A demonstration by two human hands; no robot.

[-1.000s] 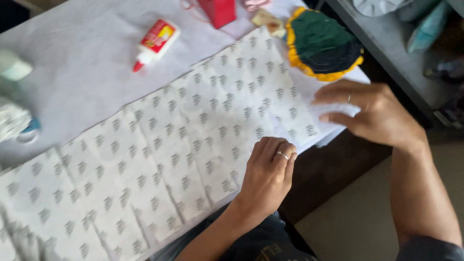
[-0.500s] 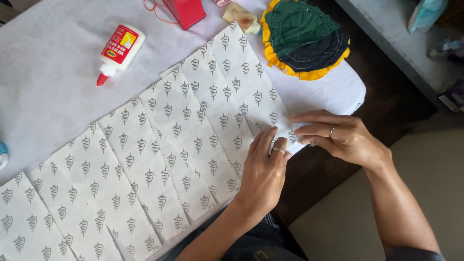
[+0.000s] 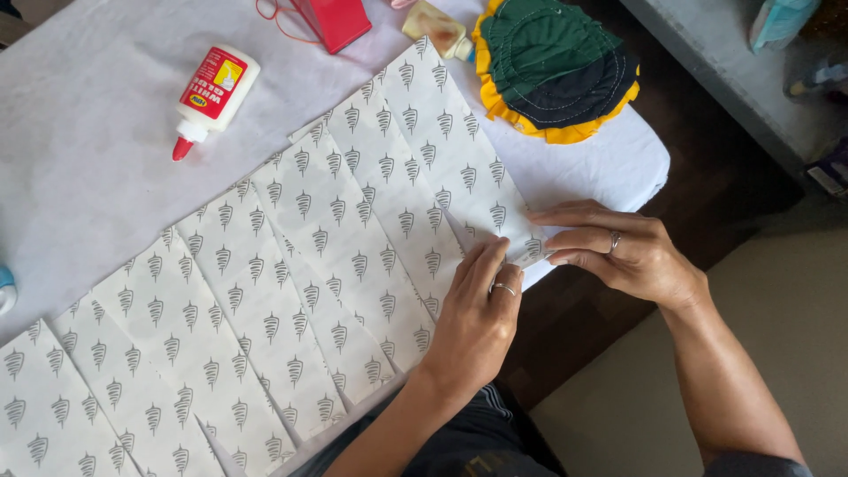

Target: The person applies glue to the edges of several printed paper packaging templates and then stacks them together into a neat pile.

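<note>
White paper printed with small grey tree-like marks is lying under both hands. The left hand [image 3: 477, 309] is pressing down flat, its fingers [image 3: 486, 265] stretched out and close together on the near right corner of the paper sheets [image 3: 353, 238], gripping nothing. The right hand [image 3: 618, 252] is coming in from the side, its fingers [image 3: 565, 237] extended and lightly pinching the corner edge of the end sheet where it is reaching the rim of the surface [image 3: 609, 168].

Judging by how things lie, the work is looking well along: several sheets are already lying overlapped in a long diagonal strip running from the far right down to the near left, and only this last corner is getting attention. Whether the seams are stuck down cannot be told.

Farther out, a white glue bottle [image 3: 210, 97] with a red tip is lying on its side, well apart from the hands. A red box [image 3: 334, 19] is sitting at the far edge, and a round green cloth piece [image 3: 552, 66] with a yellow rim is resting just beyond the strip's far end.
</note>
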